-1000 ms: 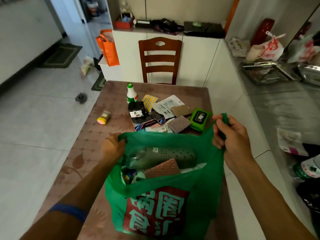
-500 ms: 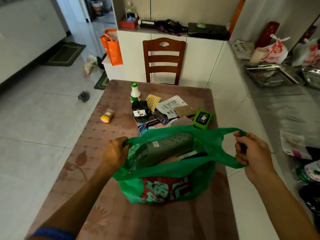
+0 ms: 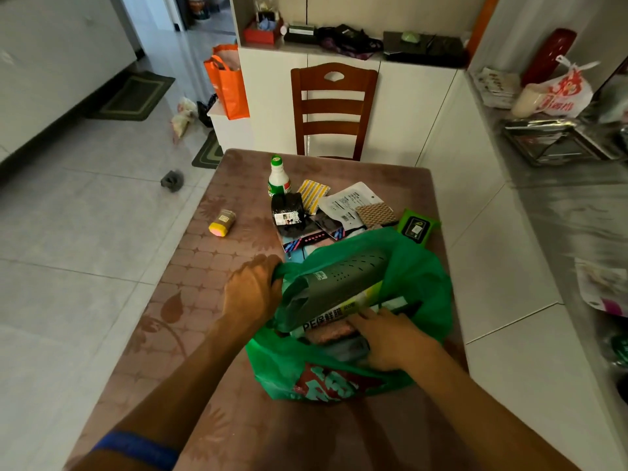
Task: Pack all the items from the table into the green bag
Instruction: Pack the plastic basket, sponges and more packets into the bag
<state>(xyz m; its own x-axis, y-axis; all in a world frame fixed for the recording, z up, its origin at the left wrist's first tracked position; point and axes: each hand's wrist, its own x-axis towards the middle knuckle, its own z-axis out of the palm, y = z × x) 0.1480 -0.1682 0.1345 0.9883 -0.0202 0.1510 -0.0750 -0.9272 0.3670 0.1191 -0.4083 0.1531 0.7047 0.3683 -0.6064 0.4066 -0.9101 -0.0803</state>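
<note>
Bag (image 3: 418,283), green plastic w/ red print, sits on the near part of the bench (image 3: 204,283), mouth open upward. Left hand (image 3: 253,292) grips the bag's left handle, fingers curled round the bunched plastic at the rim. Right hand (image 3: 390,338) is inside the mouth, fingers fairly straight, lying on the contents next to a white box (image 3: 334,317) w/ "PE" lettering; can't tell if it pinches anything. A blue band (image 3: 136,448) shows on the left forearm.

Inside the bag: a grey perforated shoe (image 3: 336,280) lies across the top, box just under it, a pinkish-brown pad (image 3: 328,334) below that, touching the right fingers.

Beyond the bag, mid-bench, a loose cluster: white bottle (image 3: 279,178) w/ green cap, upright; a black pack (image 3: 288,210) just in front of it; a yellow striped packet (image 3: 312,193) beside the bottle; a white pouch (image 3: 350,202) w/ a brown woven pad (image 3: 375,214) on it; a green wipes pack (image 3: 417,227) at right, near the bag's far edge. Dark printed packets (image 3: 316,232) lie partly under the bag's rim. Well apart, on the left of the bench, a small jar (image 3: 222,222) w/ yellow-pink end lies on its side.

A chair (image 3: 334,110) stands at the far end; an orange bag (image 3: 227,83) left of it.
</note>
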